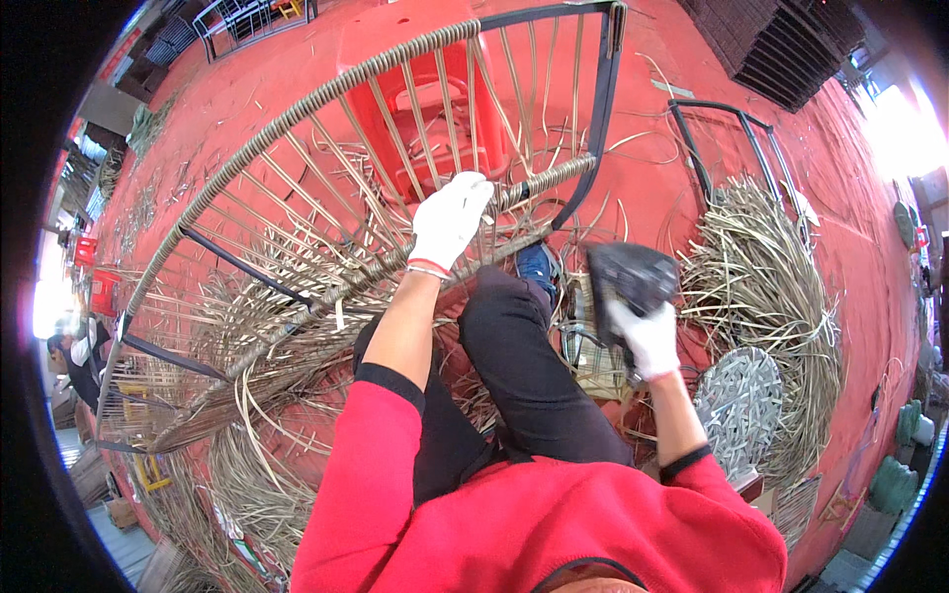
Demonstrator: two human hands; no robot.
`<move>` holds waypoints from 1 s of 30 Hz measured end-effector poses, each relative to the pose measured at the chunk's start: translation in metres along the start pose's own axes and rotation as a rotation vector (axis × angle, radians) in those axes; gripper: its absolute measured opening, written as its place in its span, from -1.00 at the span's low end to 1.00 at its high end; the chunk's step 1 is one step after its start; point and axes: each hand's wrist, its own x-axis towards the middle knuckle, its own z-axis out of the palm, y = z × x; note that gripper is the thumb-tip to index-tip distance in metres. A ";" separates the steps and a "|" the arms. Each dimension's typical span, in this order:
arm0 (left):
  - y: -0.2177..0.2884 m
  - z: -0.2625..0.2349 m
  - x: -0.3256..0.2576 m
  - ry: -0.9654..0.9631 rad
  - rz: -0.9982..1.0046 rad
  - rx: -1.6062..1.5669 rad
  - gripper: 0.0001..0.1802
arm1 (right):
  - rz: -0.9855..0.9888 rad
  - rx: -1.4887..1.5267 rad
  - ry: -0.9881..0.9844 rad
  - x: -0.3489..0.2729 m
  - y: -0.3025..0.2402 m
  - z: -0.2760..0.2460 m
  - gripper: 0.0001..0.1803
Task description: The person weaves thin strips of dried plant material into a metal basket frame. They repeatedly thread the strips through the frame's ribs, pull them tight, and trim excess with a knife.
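Observation:
My left hand (450, 219), in a white glove, is closed on the inner wrapped bar of a large curved furniture frame (326, 104). Tan flat strands run across the frame between its wrapped outer rim and that inner bar, and part of its dark metal shows bare on the right. In my right hand (647, 341), also gloved in white, is a black handheld tool (633, 282) shaped like a nail gun. It is smeared by motion and held apart from the frame, over the floor to the right of my knee.
A red plastic stool (425, 128) stands behind the frame. Bundles of loose strands (766, 287) lie on the red floor to the right, beside another dark metal frame (727, 109) and a round grey piece (739, 407). Brown stacked panels (776, 44) stand far right; a person (84, 361) is far left.

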 end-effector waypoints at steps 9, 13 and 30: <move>0.006 -0.033 -0.025 -0.426 -0.217 0.098 -0.08 | 0.230 -1.249 0.555 -0.111 0.038 -0.243 -0.43; -0.013 -0.037 -0.042 -0.621 -0.118 -0.161 -0.39 | 0.476 -1.295 0.614 -0.151 0.126 -0.296 -0.40; -0.047 -0.130 -0.138 -0.632 -0.095 -0.039 -0.60 | 0.549 -1.527 0.190 -0.105 0.110 -0.270 -0.46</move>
